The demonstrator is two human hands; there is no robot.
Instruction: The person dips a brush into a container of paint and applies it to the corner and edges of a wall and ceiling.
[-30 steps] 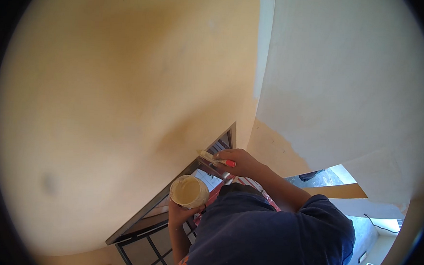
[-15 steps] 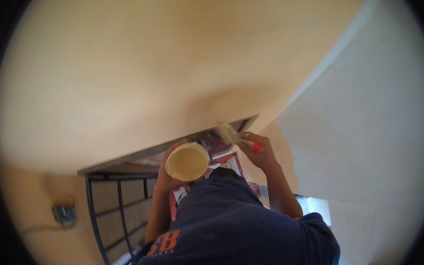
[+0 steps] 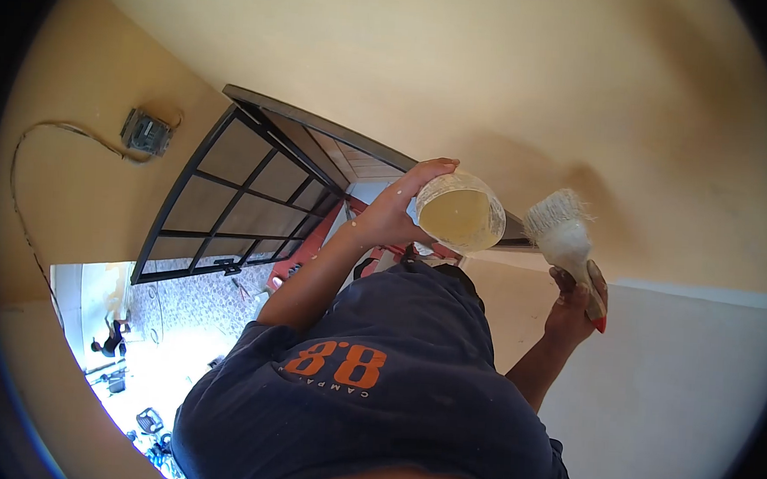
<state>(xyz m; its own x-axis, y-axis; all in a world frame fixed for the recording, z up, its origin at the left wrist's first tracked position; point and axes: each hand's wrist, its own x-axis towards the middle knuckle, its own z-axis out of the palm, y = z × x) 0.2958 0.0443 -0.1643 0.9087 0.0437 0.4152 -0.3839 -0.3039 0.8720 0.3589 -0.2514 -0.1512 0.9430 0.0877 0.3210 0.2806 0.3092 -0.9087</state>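
My left hand (image 3: pixel 391 207) is wrapped round the side of a round paint tub (image 3: pixel 465 211), its rim smeared and pale yellow paint inside. The tub is tilted, its mouth facing up towards me. In my right hand (image 3: pixel 573 306) is a wide paintbrush (image 3: pixel 564 236), gripped by its handle, which ends in a red tip. Its pale, paint-coated bristles point up, close to the cream wall (image 3: pixel 393 58). Both hands are held out in front of my body.
A dark metal barred door or gate (image 3: pixel 248 180) stands at left below a long frame. An electrical box (image 3: pixel 149 132) with a loose cable hangs on the left wall. A bright doorway (image 3: pixel 180 316) shows a person (image 3: pixel 114 338) outside. A whitish wall (image 3: pixel 689 368) lies at right.
My view has swung, bringing the bright doorway and more of the barred door into sight. The brush appears further right and more upright; the tub is higher and tilted.
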